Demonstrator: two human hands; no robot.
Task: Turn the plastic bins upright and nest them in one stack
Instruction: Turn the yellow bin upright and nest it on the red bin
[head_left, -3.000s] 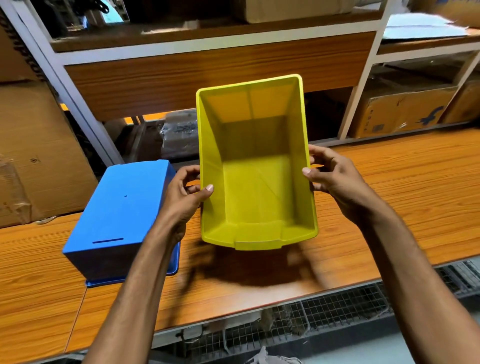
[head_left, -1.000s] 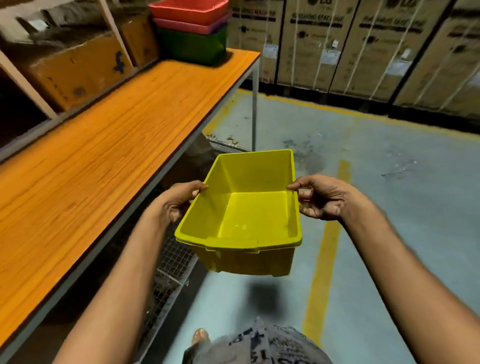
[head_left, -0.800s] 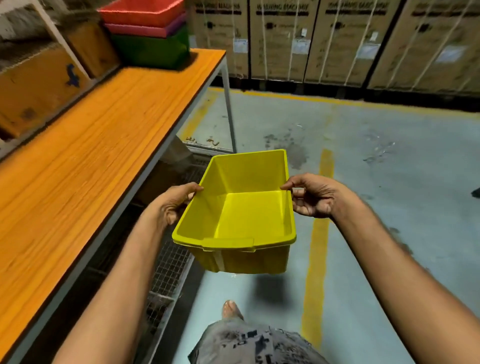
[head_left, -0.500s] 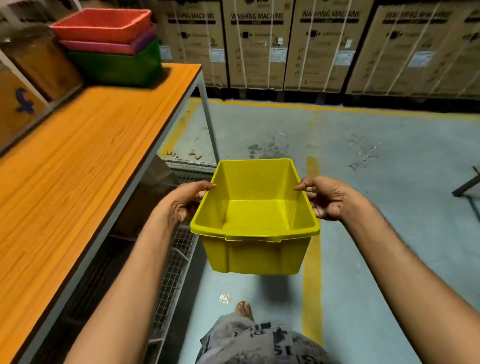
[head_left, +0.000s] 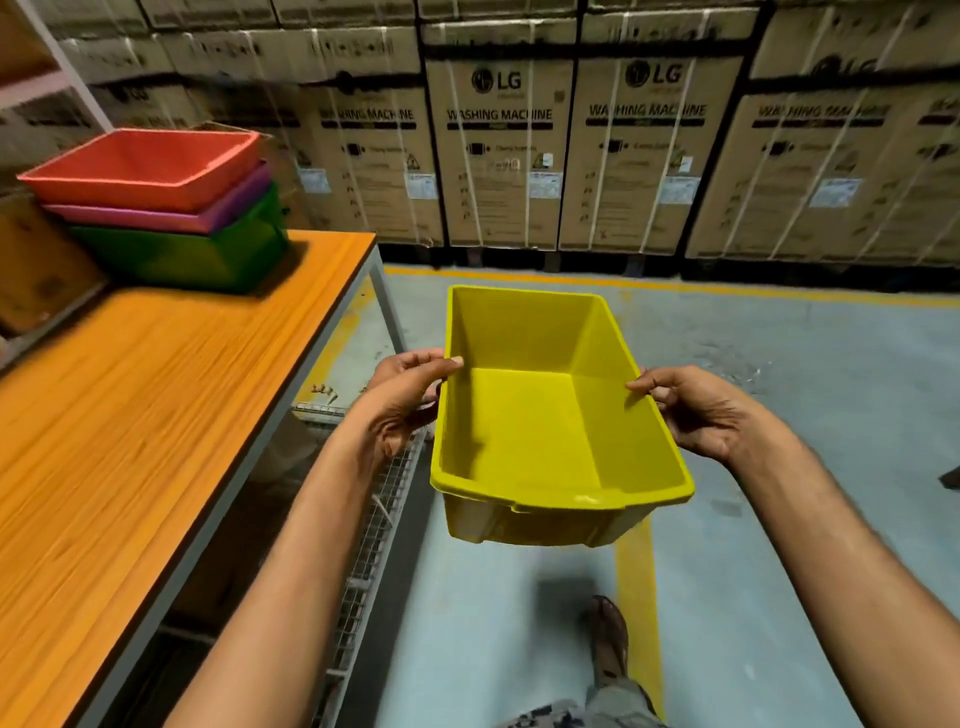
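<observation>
I hold a yellow plastic bin (head_left: 535, 415) upright in the air over the floor, to the right of the table. My left hand (head_left: 405, 395) grips its left rim and my right hand (head_left: 696, 410) grips its right rim. At the far end of the wooden table (head_left: 130, 415) stands a nested stack: a red bin (head_left: 140, 169) on top, a purple bin (head_left: 208, 215) under it, a green bin (head_left: 192, 257) at the bottom, all upright. The blue bin is out of view.
A wall of tall cardboard washing-machine boxes (head_left: 571, 145) closes off the back. The grey floor (head_left: 805, 389) has yellow lines. A wire mesh rack (head_left: 374, 519) runs under the table's edge. My foot (head_left: 608, 639) shows below the bin.
I have turned right from the shelf and walked along the table with the yellow bin, now upright. The stack of red, purple and green bins has come closer.
</observation>
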